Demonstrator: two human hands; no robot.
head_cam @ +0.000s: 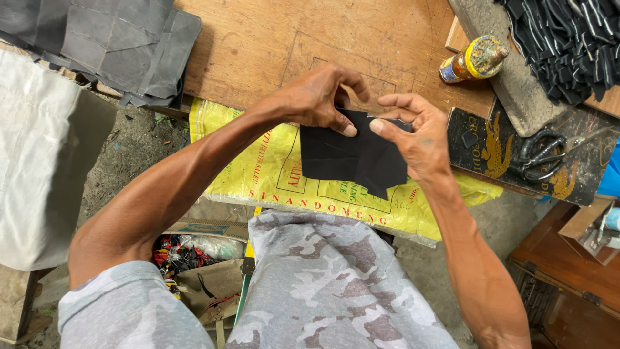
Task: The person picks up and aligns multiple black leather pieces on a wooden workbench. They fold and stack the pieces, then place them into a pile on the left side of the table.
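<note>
**Both hands pinch thin black sheet over workbench**

Wooden workbench (271, 45) and a yellow woven sack (271, 174) lay below as the left hand (316, 97) and right hand (416, 139) pinched a black sheet piece (352, 158) by its top edge. It looked light, thin and flexible, best gripped at the edges. Scissors (539, 155) and a glue bottle (475, 59) sat nearby.

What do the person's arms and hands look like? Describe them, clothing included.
Both arms are bare from above the elbow down. The left hand and right hand wear no gloves, rings or watch that can be seen. A short sleeve of a grey camouflage T-shirt covers the left upper arm; the right sleeve is out of view.
</note>
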